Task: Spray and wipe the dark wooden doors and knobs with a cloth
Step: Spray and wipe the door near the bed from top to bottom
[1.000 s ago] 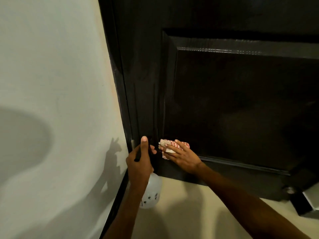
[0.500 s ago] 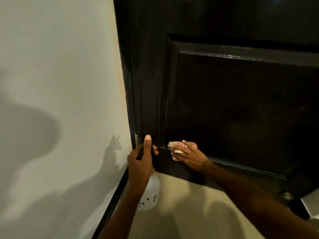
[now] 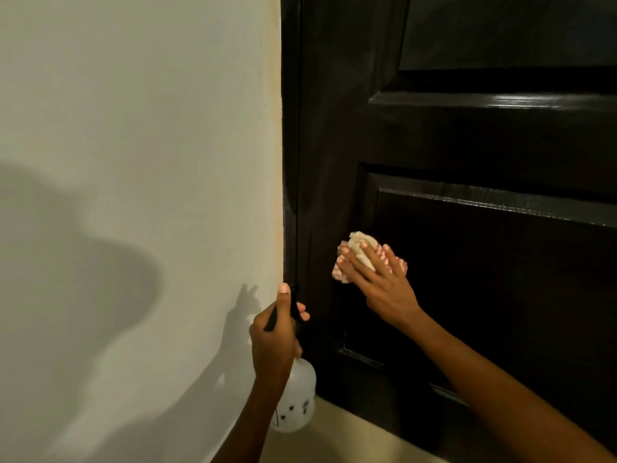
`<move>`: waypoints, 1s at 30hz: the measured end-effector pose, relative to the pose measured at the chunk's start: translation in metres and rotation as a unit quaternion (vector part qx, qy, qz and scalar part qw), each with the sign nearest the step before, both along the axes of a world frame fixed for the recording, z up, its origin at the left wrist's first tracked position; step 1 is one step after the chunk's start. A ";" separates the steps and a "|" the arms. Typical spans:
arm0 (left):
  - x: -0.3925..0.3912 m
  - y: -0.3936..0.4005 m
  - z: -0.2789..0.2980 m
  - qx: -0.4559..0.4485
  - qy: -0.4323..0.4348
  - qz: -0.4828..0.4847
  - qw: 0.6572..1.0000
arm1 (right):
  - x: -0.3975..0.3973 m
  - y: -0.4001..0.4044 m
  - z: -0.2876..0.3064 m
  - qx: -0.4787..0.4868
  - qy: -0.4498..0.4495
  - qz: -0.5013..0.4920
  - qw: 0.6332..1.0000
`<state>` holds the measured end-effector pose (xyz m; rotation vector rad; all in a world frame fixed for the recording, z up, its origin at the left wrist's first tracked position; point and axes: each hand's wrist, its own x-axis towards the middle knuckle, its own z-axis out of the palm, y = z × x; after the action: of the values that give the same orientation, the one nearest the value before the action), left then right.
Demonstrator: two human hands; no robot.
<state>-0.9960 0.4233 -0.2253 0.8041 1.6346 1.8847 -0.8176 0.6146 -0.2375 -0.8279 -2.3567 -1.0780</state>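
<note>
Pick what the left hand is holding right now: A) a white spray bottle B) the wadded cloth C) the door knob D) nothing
A: the left hand grips the neck of the white spray bottle beside the door edge, while the right hand presses the cloth on the door.

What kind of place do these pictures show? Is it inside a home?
Probably indoors in a home, though little shows. A dark panelled wooden door meets a plain painted wall above a pale floor. The left hand holds a spray bottle; the right hand presses a cloth on the door.
</note>
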 end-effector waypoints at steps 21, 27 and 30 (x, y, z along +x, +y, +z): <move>-0.020 -0.010 0.012 0.019 -0.001 0.042 0.999 | -0.100 0.012 0.098 0.025 0.126 0.024 0.991; -0.022 -0.010 0.008 0.003 0.003 0.039 0.999 | -0.122 0.017 0.048 0.004 0.069 0.037 0.997; -0.024 -0.012 -0.004 -0.008 0.005 0.039 0.999 | -0.109 0.010 -0.024 -0.052 -0.066 -0.015 0.996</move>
<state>-1.0203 0.4111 -0.2294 0.7551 1.7079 1.9211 -0.9270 0.6248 -0.2613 -0.8549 -2.5365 -1.0586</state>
